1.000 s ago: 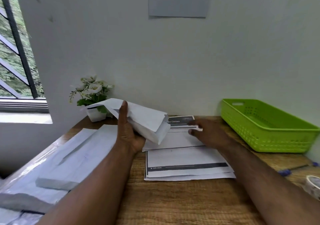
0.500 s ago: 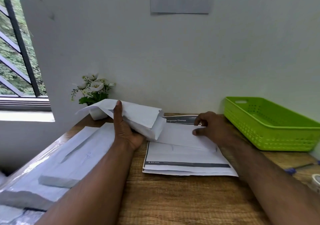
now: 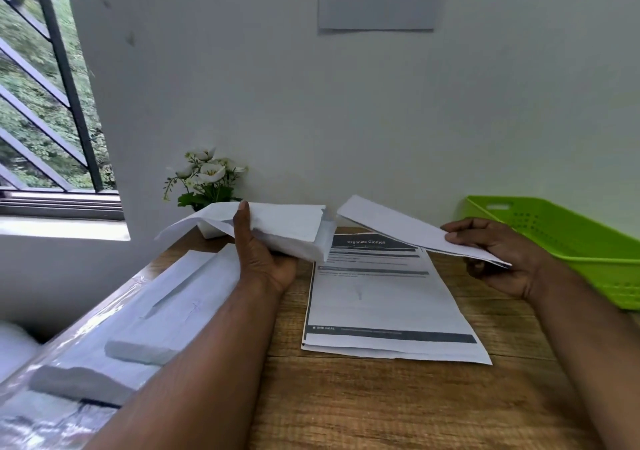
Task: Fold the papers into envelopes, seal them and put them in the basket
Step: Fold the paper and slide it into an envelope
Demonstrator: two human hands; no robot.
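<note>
White paper, an opened envelope point(image 3: 277, 229), is being gripped in the left hand point(image 3: 265, 259), thumb laid along its top, and held above the desk point(image 3: 381, 408). A folded sheet point(image 3: 412, 231) is being pinched at its near end by the right hand point(image 3: 498, 259), thumb on top and fingers curled beneath, its far end tilted up towards the envelope without touching it. Below both hands, a stack of printed papers point(image 3: 388, 311) is lying flat on the desk. Right of the stack, against the wall, a green basket point(image 3: 568, 241) is standing. Left of the stack, flat envelopes in clear wrap point(image 3: 145, 325) are lying; behind them a small potted white flower point(image 3: 204, 179) is standing.
</note>
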